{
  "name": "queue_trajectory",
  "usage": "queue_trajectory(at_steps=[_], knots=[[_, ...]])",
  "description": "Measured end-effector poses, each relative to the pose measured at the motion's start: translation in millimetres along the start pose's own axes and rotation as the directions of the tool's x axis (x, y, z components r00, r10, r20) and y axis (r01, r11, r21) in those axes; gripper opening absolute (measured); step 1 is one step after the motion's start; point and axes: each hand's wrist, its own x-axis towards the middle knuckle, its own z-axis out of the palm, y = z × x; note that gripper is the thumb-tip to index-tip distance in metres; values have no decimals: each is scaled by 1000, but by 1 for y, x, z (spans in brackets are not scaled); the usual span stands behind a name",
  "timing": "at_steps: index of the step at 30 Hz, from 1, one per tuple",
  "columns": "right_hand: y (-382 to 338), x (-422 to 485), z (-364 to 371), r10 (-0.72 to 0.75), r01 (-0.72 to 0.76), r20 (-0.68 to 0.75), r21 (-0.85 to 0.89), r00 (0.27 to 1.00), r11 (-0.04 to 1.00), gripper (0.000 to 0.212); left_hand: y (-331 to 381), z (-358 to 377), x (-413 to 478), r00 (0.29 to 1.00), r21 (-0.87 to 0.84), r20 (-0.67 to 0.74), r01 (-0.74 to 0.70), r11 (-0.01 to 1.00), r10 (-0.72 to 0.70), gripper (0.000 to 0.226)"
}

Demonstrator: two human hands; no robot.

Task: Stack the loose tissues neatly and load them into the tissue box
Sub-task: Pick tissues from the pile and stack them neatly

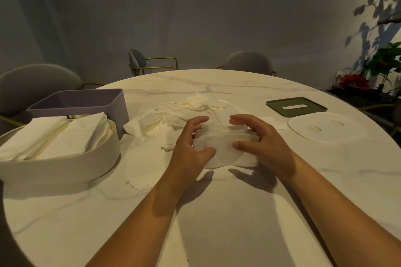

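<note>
I cup the stack (225, 143) at the table's middle, left hand (188, 147) and right hand (262, 145) curled round its ends, thumbs near, fingers far, to square its edges. Loose tissues (169, 119) lie just beyond; the part-filled white box (65, 171) sits left.
</note>
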Motion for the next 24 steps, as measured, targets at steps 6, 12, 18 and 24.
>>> queue_trajectory(at_steps=[6, 12, 18, 24], knots=[[-1, 0, 0, -30, 28, -14, -80, 999, 996, 46, 1, 2, 1, 999, 96, -41, -14, 995, 18, 44], [-4, 1, 0, 63, -56, 41, -148, 997, 987, 80, 1, 2, 1, 999, 99, 22, 47, 994, -49, 63], [-8, -4, 8, 34, -26, 54, -146, 998, 989, 73, 2, 4, 1, 992, 52, 107, 68, 996, -74, 76], [-6, 0, -5, -34, 17, -132, -127, 991, 992, 22, 3, 3, 0, 999, 48, 25, 44, 998, -45, 55]])
